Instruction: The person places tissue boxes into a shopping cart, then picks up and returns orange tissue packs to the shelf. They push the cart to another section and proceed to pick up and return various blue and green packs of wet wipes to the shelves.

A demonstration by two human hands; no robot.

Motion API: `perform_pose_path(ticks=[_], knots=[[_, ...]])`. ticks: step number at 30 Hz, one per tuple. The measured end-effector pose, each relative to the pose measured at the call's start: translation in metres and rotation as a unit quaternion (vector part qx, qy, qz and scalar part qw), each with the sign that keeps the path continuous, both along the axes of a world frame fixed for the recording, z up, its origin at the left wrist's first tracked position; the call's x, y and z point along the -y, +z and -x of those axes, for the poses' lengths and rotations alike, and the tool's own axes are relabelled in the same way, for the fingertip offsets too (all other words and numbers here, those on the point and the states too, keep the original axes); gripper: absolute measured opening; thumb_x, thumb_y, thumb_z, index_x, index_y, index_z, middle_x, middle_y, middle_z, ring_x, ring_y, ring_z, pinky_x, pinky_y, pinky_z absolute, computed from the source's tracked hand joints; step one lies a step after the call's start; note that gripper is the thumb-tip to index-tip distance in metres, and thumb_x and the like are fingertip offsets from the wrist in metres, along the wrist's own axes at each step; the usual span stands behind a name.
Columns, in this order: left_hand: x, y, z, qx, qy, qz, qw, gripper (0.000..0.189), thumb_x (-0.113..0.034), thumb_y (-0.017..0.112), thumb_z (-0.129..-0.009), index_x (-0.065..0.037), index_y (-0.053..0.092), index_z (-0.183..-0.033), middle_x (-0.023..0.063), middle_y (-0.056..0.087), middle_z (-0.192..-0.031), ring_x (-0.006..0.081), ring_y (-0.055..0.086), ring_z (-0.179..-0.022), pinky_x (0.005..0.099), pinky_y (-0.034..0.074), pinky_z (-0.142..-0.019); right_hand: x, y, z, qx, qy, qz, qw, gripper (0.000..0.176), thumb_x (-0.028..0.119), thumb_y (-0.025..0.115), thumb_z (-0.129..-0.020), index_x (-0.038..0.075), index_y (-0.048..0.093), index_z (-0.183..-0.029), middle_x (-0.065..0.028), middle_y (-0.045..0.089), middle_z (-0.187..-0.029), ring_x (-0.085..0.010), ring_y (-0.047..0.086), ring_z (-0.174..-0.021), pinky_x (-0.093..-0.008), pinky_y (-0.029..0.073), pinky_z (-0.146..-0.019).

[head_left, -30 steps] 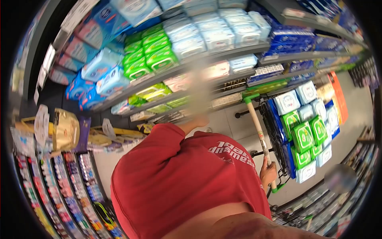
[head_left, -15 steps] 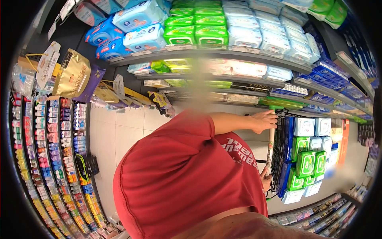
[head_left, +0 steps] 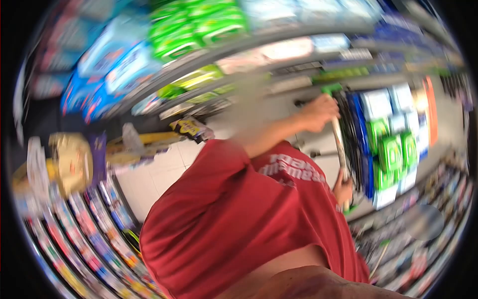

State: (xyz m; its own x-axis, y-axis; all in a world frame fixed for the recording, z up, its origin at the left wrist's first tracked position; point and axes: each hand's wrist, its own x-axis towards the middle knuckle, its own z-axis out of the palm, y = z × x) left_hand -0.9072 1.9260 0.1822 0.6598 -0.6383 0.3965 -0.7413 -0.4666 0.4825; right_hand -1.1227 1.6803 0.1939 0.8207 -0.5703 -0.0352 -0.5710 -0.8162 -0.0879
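Observation:
The light-coloured handle (head_left: 339,148) of a shopping cart runs along the right side of the head view. My left hand (head_left: 321,112) is closed round its upper end, near a green end cap. At the lower end, my right hand (head_left: 342,190) is wrapped round the same bar, partly hidden by my red shirt. In the dark wire cart (head_left: 353,122) lie green packs of wipes (head_left: 391,153), pale blue and white packs (head_left: 376,104), and blue packages along the near side.
Shelves along the top hold green wipes packs (head_left: 199,27) and pale blue packs. A gold pouch (head_left: 70,162) hangs at left, above rows of bottles. More shelving (head_left: 393,249) stands at lower right. Pale floor tiles (head_left: 164,172) show behind me.
The view has tilted and blurred. The shelves and gold pouch have shifted left, the pouch also downward. The cart appears higher and slightly angled. Both hands keep hold of the handle.

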Motion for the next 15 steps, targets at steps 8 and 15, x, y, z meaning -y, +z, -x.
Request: perform_pose_path(ticks=[8,15], knots=[[-0.019,0.011,0.025,-0.050,0.006,0.015,0.999,0.048,-0.002,0.059,-0.074,-0.010,0.060,-0.122,0.0111,0.055,-0.129,0.0317,0.041,-0.134,0.0551,0.021,-0.116,-0.031,0.015,0.024,0.082,0.061,-0.005,0.995,0.052,0.052,0.070,-0.082,0.004,0.056,-0.069,-0.0157,0.057,-0.062,-0.0353,0.058,-0.055,-0.0437,0.044,-0.053],[-0.048,-0.002,0.042,-0.034,0.013,0.007,0.999,0.047,-0.004,0.057,-0.075,-0.012,0.060,-0.122,0.0071,0.054,-0.131,0.0305,0.040,-0.135,0.0541,0.019,-0.116,-0.064,0.017,0.044,0.092,0.053,-0.018,0.994,0.053,0.055,0.069,-0.080,0.006,0.054,-0.067,-0.0130,0.057,-0.061,-0.0334,0.057,-0.055,-0.0436,0.044,-0.055]])
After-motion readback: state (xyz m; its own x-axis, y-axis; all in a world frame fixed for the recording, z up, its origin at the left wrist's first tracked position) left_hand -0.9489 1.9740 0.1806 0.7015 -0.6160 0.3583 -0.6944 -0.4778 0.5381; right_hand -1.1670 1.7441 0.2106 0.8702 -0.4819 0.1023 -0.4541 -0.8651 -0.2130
